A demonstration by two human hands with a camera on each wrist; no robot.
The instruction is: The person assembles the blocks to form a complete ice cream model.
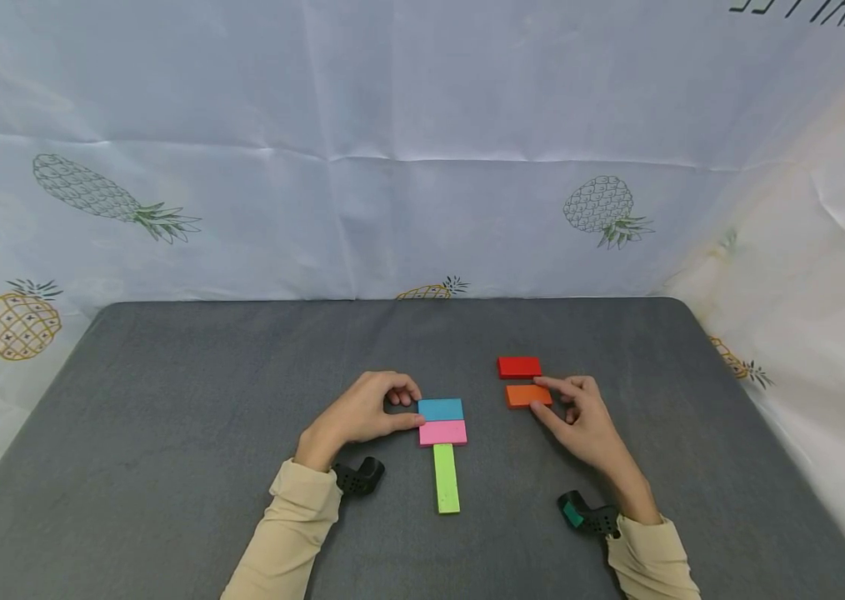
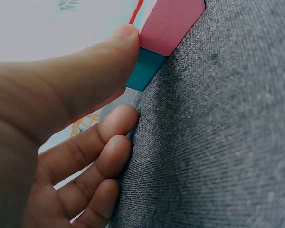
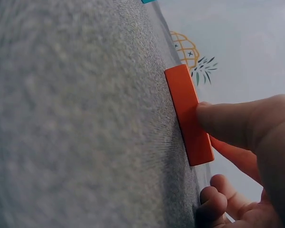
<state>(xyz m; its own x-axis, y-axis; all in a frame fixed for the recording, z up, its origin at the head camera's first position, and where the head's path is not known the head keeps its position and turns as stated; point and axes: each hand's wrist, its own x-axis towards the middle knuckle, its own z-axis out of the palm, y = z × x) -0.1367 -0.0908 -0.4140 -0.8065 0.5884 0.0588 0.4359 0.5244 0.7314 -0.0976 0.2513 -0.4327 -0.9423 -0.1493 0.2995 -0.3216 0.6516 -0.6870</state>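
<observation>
On the dark cloth a blue block (image 1: 441, 409) and a pink block (image 1: 443, 432) lie long side to long side. A green block (image 1: 447, 478) runs lengthwise from under the pink one toward the near edge. My left hand (image 1: 370, 408) pinches the blue block's left end between thumb and index finger, the thumb right at the seam with the pink. My right hand (image 1: 583, 421) holds an orange block (image 3: 187, 114) by its right part, thumb on the near side and index finger on the far side. Just beyond it lies a red block (image 1: 519, 367).
The grey cloth-covered table (image 1: 167, 400) has its far edge against a white curtain (image 1: 362, 225) printed with pineapples. A black wrist camera mount (image 1: 360, 476) sits at the left wrist, and another mount (image 1: 589, 515) at the right.
</observation>
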